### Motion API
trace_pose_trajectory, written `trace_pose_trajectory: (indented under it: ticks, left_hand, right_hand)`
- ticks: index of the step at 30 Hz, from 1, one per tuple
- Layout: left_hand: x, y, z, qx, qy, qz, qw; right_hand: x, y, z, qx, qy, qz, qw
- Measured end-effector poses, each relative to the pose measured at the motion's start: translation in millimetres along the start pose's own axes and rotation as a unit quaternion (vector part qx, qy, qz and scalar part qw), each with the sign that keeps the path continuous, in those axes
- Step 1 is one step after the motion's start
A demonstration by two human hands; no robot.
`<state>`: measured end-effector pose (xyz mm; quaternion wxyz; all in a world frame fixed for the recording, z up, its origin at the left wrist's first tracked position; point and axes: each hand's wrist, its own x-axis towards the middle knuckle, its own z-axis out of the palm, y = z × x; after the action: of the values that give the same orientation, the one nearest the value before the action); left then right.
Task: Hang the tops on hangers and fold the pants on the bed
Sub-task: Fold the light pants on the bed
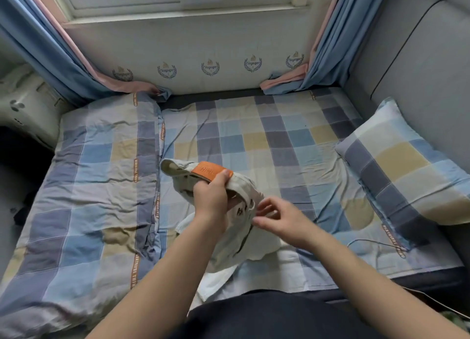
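Left grip (211,197) curled round waistband of pants (236,247), thumb by orange patch (208,172); cloth hangs below it onto bed (279,140). Right grip (278,219) just right, fingers loose, holding nothing. We'd pinch opposite waistband end, pull taut, lay flat before folding.

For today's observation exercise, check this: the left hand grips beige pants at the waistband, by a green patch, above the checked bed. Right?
Not quite: the patch is orange, not green. The head view shows the left hand gripping beige pants at the waistband, by an orange patch, above the checked bed.
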<state>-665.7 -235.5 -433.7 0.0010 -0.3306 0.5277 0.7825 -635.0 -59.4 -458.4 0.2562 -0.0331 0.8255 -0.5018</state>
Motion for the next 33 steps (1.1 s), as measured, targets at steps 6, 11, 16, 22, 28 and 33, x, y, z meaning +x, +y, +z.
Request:
trace_pose_trajectory:
  ticks: [6,11,16,22,28,33]
  left_hand:
    - [-17.7,3.1,10.6,-0.083,-0.028,-0.087,0.992]
    - [-19.9,5.0,8.4,-0.094,-0.030,-0.095,0.991]
    - [-25.0,3.1,12.8,-0.106,-0.033,-0.114,0.987]
    - [-23.2,3.7,7.8,-0.110,-0.039,-0.116,0.986]
    - [-16.8,-3.3,-4.9,-0.105,-0.047,-0.108,0.987]
    - [-5.4,-12.1,-39.4,0.266,-0.111,-0.130,0.949]
  right_hand:
    - [15.2,11.4,35.4,-0.072,0.081,0.036,0.994]
    - [18.0,12.1,28.6,-0.102,0.094,0.017,0.990]
    - [16.7,3.8,39.1,-0.093,0.091,0.043,0.991]
    - [21.1,10.3,43.1,-0.122,0.108,0.060,0.985]
    - [24.3,23.2,27.3,-0.088,0.177,0.027,0.980]
    - [24.6,15.2,-6.6,-0.015,0.232,-0.029,0.972]
